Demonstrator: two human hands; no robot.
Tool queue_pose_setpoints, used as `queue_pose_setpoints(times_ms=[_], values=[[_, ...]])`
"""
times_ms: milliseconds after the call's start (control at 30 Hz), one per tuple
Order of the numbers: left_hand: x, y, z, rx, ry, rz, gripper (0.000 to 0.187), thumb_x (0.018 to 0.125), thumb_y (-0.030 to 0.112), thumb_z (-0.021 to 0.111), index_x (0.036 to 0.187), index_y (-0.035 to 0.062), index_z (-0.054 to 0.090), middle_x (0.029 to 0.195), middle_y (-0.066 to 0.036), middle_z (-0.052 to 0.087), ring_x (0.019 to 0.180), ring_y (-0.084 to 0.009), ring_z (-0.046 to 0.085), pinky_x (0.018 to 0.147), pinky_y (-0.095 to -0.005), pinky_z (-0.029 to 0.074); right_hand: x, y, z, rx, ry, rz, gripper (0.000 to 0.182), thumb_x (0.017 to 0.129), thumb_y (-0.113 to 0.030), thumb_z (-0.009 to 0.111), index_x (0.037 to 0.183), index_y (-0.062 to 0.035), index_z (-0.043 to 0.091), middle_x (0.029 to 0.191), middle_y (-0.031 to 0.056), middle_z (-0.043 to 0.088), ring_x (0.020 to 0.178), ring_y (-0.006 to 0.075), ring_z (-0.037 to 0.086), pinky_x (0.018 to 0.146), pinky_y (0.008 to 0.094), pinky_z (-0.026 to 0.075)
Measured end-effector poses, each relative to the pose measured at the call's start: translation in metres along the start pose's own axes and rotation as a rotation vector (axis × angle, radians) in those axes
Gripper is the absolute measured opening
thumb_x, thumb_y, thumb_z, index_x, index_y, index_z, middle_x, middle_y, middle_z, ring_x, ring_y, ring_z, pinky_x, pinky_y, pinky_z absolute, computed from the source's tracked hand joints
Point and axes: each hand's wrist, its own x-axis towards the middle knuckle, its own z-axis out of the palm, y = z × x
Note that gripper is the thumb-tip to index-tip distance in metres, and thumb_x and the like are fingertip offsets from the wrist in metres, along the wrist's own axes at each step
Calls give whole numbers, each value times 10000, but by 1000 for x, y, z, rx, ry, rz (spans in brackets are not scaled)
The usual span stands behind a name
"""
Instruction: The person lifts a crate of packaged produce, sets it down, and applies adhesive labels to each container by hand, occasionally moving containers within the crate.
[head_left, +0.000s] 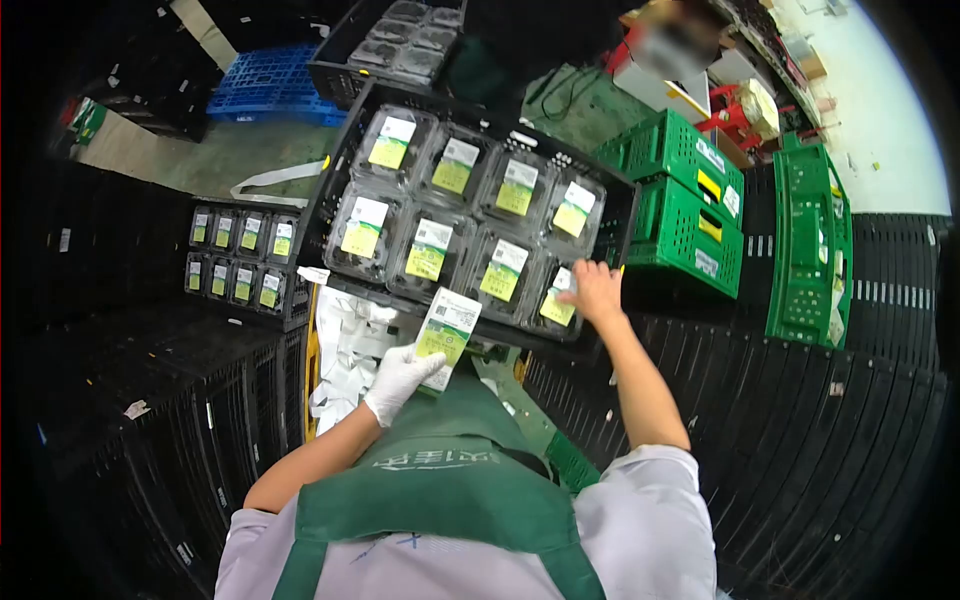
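A black crate (627, 215) holds several clear plastic boxes in two rows, each with a white, yellow and green label on its lid. My left hand (398, 380), in a white glove, grips a stack of the same labels (450, 322) just below the crate's near edge. My bare right hand (594, 292) reaches over the crate's right end, its fingers on the label (558, 305) of the near-right box (546, 326). Its fingertips press on the label's upper part and hide some of it.
A second black crate of labelled boxes (240, 260) stands at the left, and another (405, 45) lies beyond. Green crates (690, 235) are stacked at the right, a blue pallet (270, 85) at the upper left. White paper scraps (350, 350) lie below the crate.
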Motion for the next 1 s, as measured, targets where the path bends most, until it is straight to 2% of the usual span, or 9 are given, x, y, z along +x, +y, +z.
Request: queue_pose_setpoints(times_ms=[100, 233, 300, 433, 567, 633, 767, 833, 1000], values=[[22, -17, 3, -173, 59, -37, 289, 884, 206, 661, 1082, -4, 649, 980, -38, 681, 839, -94, 632, 753, -245, 494, 0, -6, 15, -107, 57, 26, 789, 500, -454, 850, 1148, -144, 523, 1040, 67, 552, 965, 280, 529, 810, 460, 400], [67, -43, 4, -314, 31, 2, 289, 892, 196, 645, 1100, -4, 640, 1061, -48, 662, 945, -113, 609, 826, -254, 470, 27, -7, -38, 62, 200, 28, 802, 639, -422, 795, 1308, -143, 452, 1114, 76, 543, 1042, 272, 525, 855, 461, 403], [77, -39, 16, -388, 22, -12, 298, 896, 184, 635, 1128, -3, 626, 1080, -52, 656, 959, -126, 608, 841, -266, 467, 63, 6, -58, 98, 283, 26, 583, 747, -307, 729, 1251, -125, 500, 1149, 75, 546, 1057, 277, 522, 846, 452, 418], [95, -46, 28, -476, 74, -31, 307, 895, 185, 628, 1154, 19, 611, 1097, -43, 653, 985, -138, 602, 869, -289, 454, 156, 12, -72, 119, 480, 39, 488, 762, -261, 694, 1202, -111, 544, 1150, 72, 555, 1079, 269, 513, 863, 443, 418], [93, -40, 34, -511, 125, -37, 307, 894, 187, 634, 1144, 10, 614, 1068, -59, 665, 952, -151, 623, 850, -291, 467, 234, -7, -61, 137, 351, -114, 451, 796, -326, 639, 1183, -116, 545, 1100, 114, 582, 1028, 321, 555, 814, 497, 448], [96, -44, 31, -533, 124, -73, 319, 893, 190, 638, 1146, -3, 614, 1073, -67, 667, 953, -161, 628, 857, -295, 474, 262, -26, -60, 246, 23, -155, 424, 800, -361, 635, 1130, -103, 567, 1031, 142, 629, 974, 347, 597, 797, 509, 462], [93, -34, 35, -559, 193, -50, 339, 895, 181, 639, 1165, -20, 600, 1082, -68, 663, 944, -150, 634, 851, -282, 482, 280, -50, -54, 298, 37, -81, 400, 798, -452, 619, 962, -87, 623, 995, 162, 659, 958, 373, 610, 780, 480, 483], [90, -35, 37, -523, 136, 3, 323, 892, 172, 642, 1146, -26, 611, 1070, -66, 666, 923, -143, 644, 824, -275, 495, 272, -52, -73, 340, -21, -96, 422, 796, -467, 616, 968, -83, 630, 991, 159, 660, 960, 365, 610, 775, 479, 476], [45, 19, 31, -490, 302, 117, 304, 875, 234, 668, 1075, 6, 667, 953, -33, 692, 811, -94, 640, 730, -247, 500, 262, -68, -122, 169, 151, -148, 432, 816, -492, 585, 930, -82, 661, 906, 178, 668, 881, 389, 629, 751, 494, 476]])
